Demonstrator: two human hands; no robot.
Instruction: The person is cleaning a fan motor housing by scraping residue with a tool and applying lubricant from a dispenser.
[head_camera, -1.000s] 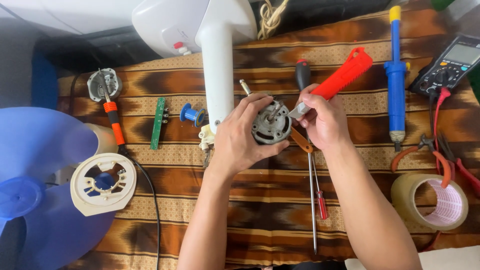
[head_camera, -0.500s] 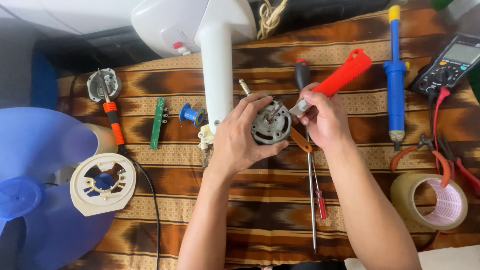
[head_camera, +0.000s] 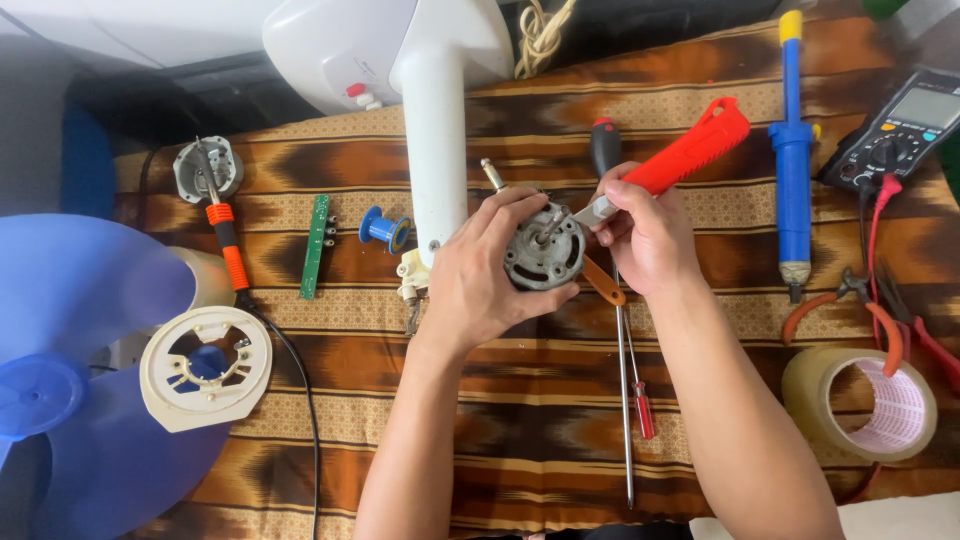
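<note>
My left hand (head_camera: 478, 272) is wrapped around a round grey fan motor (head_camera: 543, 254) and holds it above the patterned cloth. In my right hand (head_camera: 646, 235) is a red-handled tool (head_camera: 690, 150), its metal tip resting at the motor's centre shaft. The white fan stand (head_camera: 436, 130) rises just left of the motor. Under my right wrist lie an orange-handled tool (head_camera: 603, 283) and a long thin screwdriver (head_camera: 628, 400).
A blue fan blade (head_camera: 60, 380) and a cream round cover (head_camera: 205, 365) lie at left. An orange soldering iron (head_camera: 228, 245), a green circuit strip (head_camera: 317, 246) and a blue spool (head_camera: 385, 229) sit nearby. At right are a blue desoldering pump (head_camera: 792, 150), a multimeter (head_camera: 900, 125), red pliers (head_camera: 880, 320) and a tape roll (head_camera: 868, 405).
The red-handled tool's tip has shifted slightly closer onto the motor shaft; both hands otherwise stay in place.
</note>
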